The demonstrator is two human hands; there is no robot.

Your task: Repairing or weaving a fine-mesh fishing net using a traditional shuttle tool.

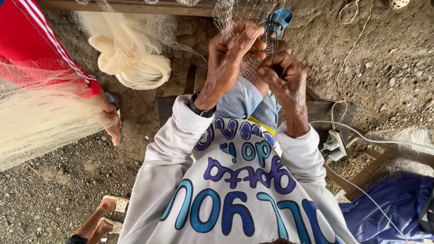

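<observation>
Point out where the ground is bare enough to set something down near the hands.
Bare gravel ground lies lower left, between the draped pale netting and a sandalled foot. More lies upper right, beyond the thin cord. It is crowded where the left hand and right hand pinch the fine mesh net, and around the white power strip.

I saw the fishing net (244,18) as a fine, nearly clear mesh of thin pale line. It hung down from the top of the view, off a wooden beam above, and spread slack over a lap in light blue denim. The part being worked lay pinched between the fingers of the left hand (233,47) and the right hand (282,74), bunched and drawn taut there. Its knots and squares showed against the dirt ground, but toward the edges the strands grew too thin to follow.
</observation>
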